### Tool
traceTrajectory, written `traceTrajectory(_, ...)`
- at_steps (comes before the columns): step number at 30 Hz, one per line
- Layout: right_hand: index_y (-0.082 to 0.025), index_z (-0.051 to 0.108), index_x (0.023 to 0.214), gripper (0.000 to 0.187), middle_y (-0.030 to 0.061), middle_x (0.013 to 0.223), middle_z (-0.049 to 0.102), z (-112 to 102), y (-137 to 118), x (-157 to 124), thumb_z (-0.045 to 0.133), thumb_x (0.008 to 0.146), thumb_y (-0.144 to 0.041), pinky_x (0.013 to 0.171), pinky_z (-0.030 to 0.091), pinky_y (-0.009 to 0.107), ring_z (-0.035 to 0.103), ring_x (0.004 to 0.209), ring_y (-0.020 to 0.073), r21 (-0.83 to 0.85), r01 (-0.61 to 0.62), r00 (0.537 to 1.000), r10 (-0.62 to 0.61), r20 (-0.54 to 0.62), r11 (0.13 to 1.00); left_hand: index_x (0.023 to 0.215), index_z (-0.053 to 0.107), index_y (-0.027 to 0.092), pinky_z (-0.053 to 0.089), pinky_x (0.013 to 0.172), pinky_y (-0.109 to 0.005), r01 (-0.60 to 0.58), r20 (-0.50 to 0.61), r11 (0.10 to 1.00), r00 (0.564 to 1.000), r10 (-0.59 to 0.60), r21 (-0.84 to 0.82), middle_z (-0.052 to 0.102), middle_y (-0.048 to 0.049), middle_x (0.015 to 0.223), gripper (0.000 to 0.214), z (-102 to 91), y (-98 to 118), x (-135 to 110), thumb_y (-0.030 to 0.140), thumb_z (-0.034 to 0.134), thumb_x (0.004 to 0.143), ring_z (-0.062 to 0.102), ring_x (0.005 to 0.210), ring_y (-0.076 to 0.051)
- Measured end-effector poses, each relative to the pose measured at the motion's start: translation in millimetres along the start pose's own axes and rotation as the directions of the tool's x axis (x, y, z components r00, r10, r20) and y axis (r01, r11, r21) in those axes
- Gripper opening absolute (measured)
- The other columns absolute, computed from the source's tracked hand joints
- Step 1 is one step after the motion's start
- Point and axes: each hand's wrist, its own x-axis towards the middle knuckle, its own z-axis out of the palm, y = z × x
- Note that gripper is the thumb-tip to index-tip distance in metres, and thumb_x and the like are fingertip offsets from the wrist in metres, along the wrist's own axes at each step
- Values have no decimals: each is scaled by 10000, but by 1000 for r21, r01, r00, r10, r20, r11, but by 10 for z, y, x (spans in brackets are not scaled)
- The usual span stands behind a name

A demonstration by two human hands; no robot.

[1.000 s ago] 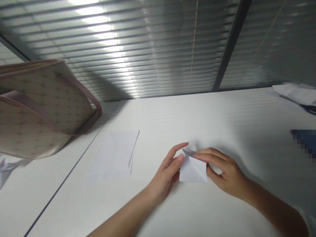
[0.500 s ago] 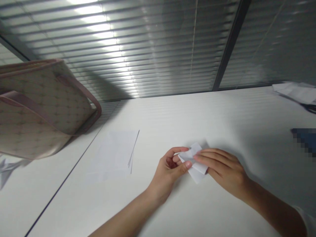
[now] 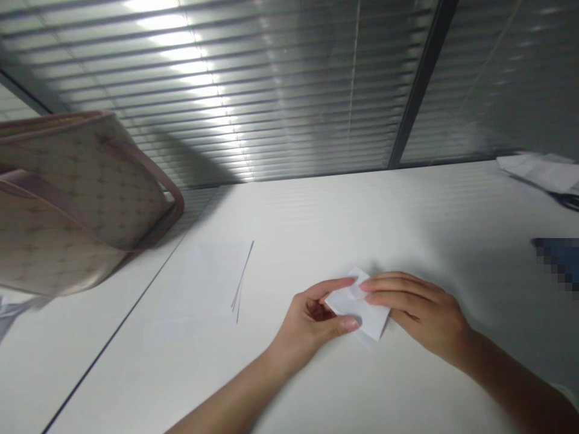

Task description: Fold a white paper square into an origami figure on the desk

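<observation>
A small folded piece of white paper (image 3: 371, 316) is held between my two hands, just above the white table (image 3: 289, 223). My left hand (image 3: 312, 313) grips its left side, with the thumb on the near edge and the index finger along the far edge. From the right, my right hand (image 3: 420, 304) has its fingers lying over the upper right part of the paper; its thumb is hidden beneath. A lower layer of the paper sticks out under the near edge.
To the left lies a stack of white sheets (image 3: 203, 283). A light patterned handbag (image 3: 81, 211) with pink handles stands at the far left. Crumpled paper (image 3: 543, 172) and black scissor-like handles (image 3: 567, 201) lie at the far right. Blinds (image 3: 289, 90) cover the glass behind.
The folded paper has been turned and flattened, so a broader smooth face now shows. My left thumb has slid toward the near edge, and both hands have shifted slightly.
</observation>
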Motion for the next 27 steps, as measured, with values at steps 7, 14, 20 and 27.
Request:
traceTrajectory(7,-243,695,935,269,36,926,704,-42,-28,44,621,795,-25,737,506,325,577,851,183,-118,-71,996,63,-68,991,1104,710,222,496,704,-268,18,6,999,1000,-18,37,716,-37,911,564,-25,-12,1,251,886,569,631,768,-164)
traceTrajectory(14,-287,670,946,357,10,926,555,-1,-107,17,572,774,10,699,472,266,552,858,152,164,-257,961,269,-57,952,1105,718,213,512,790,-327,63,41,997,997,-65,52,735,-69,963,605,-22,-42,-40,258,906,531,655,847,-210)
traceTrajectory(20,-363,502,1124,590,-20,1041,499,173,-97,12,653,695,13,758,456,255,543,896,139,454,-378,813,523,-254,807,1087,723,235,507,780,-307,22,-30,997,999,-20,77,737,-71,1023,613,-33,-12,-47,357,905,515,659,882,-230)
traceTrajectory(27,-279,605,855,131,24,1070,507,104,-142,-28,512,923,-217,894,386,364,484,1057,206,208,-467,881,472,28,859,1091,714,262,497,714,-238,-26,-180,988,982,54,154,742,-27,1010,540,-4,87,-75,264,883,579,637,810,-168)
